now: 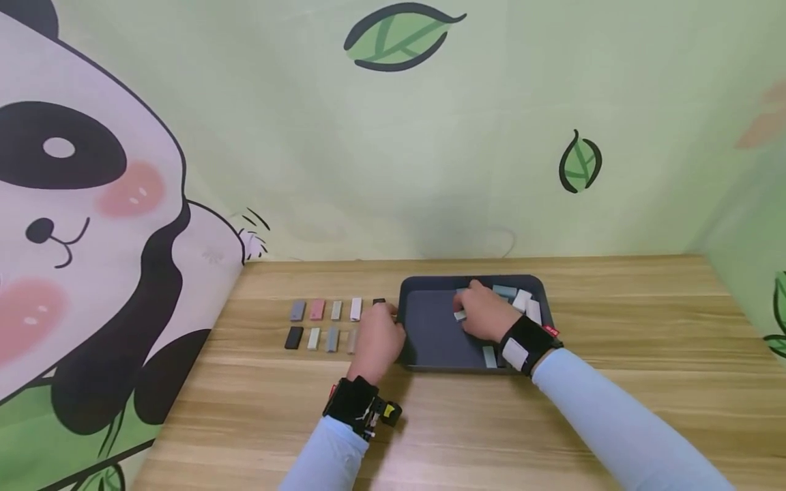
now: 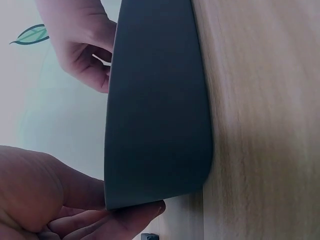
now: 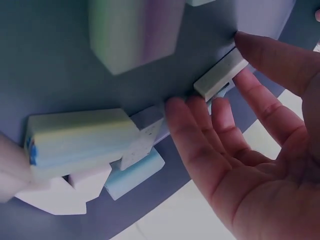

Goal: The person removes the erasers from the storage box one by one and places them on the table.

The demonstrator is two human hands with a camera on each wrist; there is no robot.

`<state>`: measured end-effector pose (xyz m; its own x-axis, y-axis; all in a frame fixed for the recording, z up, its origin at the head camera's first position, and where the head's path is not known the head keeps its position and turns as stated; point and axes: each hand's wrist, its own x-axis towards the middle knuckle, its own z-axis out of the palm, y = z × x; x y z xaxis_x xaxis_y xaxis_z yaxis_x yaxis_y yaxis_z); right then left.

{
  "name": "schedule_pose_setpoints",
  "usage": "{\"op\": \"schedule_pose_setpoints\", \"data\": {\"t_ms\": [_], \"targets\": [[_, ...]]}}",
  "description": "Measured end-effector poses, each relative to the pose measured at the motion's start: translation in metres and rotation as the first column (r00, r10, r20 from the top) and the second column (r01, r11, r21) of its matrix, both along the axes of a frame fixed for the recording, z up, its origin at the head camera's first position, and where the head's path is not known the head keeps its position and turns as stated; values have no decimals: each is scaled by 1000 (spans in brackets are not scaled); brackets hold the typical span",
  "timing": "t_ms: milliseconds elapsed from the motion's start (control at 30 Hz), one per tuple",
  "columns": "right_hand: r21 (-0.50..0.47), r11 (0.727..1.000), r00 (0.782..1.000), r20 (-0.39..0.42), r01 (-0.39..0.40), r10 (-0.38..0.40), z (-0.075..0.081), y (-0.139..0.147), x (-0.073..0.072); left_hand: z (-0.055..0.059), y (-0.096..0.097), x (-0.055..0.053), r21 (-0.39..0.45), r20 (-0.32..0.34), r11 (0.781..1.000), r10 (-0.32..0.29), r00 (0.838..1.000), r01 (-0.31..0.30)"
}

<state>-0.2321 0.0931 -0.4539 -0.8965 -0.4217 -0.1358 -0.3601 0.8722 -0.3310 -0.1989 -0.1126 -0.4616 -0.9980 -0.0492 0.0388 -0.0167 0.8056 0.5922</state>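
Because the left hand (image 1: 377, 337) covers part of the near row, one pale block (image 1: 352, 341) there is half hidden, and the right hand (image 1: 488, 312) screens some of the tray's (image 1: 430, 327) contents. The tray sits toward the far edge of the worktop (image 1: 645, 354), with two rows of small blocks (image 1: 316, 310) off its left side. Bent at the wrist, the left hand pinches the tray's left rim; only its own wrist view shows a finger lying along the outer wall, while the thumb tip is lost behind the near wall. The right hand reaches down inside, thumb and forefinger closed on one end of a whitish block (image 3: 217, 77), the other fingers loosely spread. From above, that block is barely a sliver; the right wrist view gives its length, plus a blurred, purple-striped block (image 3: 135, 35) cut off by the frame. More loose blocks (image 1: 533, 311) crowd the tray's right side.
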Motion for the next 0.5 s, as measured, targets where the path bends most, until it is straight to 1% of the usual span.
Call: {"op": "schedule_pose_setpoints", "data": {"t_ms": [133, 233, 367, 500], "targets": [[4, 1000, 1000, -11, -7, 7, 1, 1, 1, 2, 2, -1, 0, 4, 1000, 7, 1000, -7], [-5, 1000, 1000, 11, -7, 7, 2, 1, 2, 2, 2, -1, -1, 13, 1000, 10, 1000, -10], [-11, 1000, 999, 43, 6, -5, 5, 0, 5, 3, 1, -1, 18, 39, 1000, 16, 999, -17], [10, 1000, 998, 64, 8, -9, 8, -2, 10, 3, -1, -1, 26, 28, 1000, 15, 1000, -16]]}}
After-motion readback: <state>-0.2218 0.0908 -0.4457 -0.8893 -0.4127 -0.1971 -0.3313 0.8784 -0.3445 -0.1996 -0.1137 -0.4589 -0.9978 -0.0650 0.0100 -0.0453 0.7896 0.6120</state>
